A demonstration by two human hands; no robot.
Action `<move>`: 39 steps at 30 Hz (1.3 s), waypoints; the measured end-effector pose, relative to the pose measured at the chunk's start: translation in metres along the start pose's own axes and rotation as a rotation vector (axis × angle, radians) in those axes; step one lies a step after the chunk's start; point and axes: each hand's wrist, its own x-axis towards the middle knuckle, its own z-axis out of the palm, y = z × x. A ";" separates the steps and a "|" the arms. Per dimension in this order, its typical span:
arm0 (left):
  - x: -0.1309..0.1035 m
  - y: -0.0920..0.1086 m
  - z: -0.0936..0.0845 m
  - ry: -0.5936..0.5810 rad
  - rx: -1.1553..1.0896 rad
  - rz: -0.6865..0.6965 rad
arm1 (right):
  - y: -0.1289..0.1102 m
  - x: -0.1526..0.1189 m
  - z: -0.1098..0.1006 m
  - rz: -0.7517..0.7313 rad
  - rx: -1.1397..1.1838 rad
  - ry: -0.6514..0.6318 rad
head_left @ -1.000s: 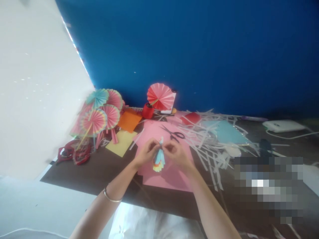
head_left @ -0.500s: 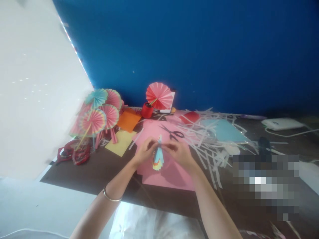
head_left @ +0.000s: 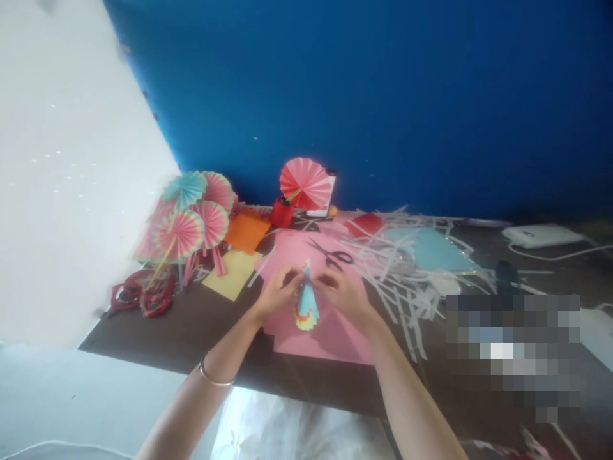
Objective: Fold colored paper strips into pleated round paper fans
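- The pleated paper (head_left: 306, 310) hung upright between your two hands at the centre, its narrow end toward 12 o'clock and its wide, light-blue end, edged in orange and yellow, toward 6 o'clock.
- Your left hand (head_left: 280, 292) came in from 8 o'clock, thumb and fingers pinched nearly together on the upper part of the pleats; a silver bangle (head_left: 216, 383) circled that forearm.
- Your right hand (head_left: 342, 295) came in from 4 o'clock, fingers curled and fingertips drawn together at the other side of the same narrow part; blur hid the exact contact.
- Beneath both hands you had pink paper sheets (head_left: 325, 345) spread on the dark table (head_left: 201, 335).
- Black scissors (head_left: 341, 257) lay on that pink paper at 1 o'clock, blades pointing toward 11.
- At 10 o'clock from the pleats you had a yellow sheet (head_left: 233, 276), with an orange sheet (head_left: 248, 231) beyond it.
- Farther out at 10 stood a cluster of round folded fans (head_left: 178, 235), pink and light blue; near their base, toward 9, lay red-edged items (head_left: 158, 295) too blurred to identify.
- Toward 12 a pink pleated fan (head_left: 305, 183) stood above a red holder (head_left: 282, 213).
- Between 2 and 3 o'clock white paper strips (head_left: 407, 313) lay tangled, partly over a light-blue sheet (head_left: 443, 250).
- Past them, a white device (head_left: 544, 236) trailed a cable.
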 end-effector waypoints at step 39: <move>0.010 -0.018 0.002 -0.006 -0.726 -0.121 | 0.006 0.001 -0.012 0.098 0.184 -0.005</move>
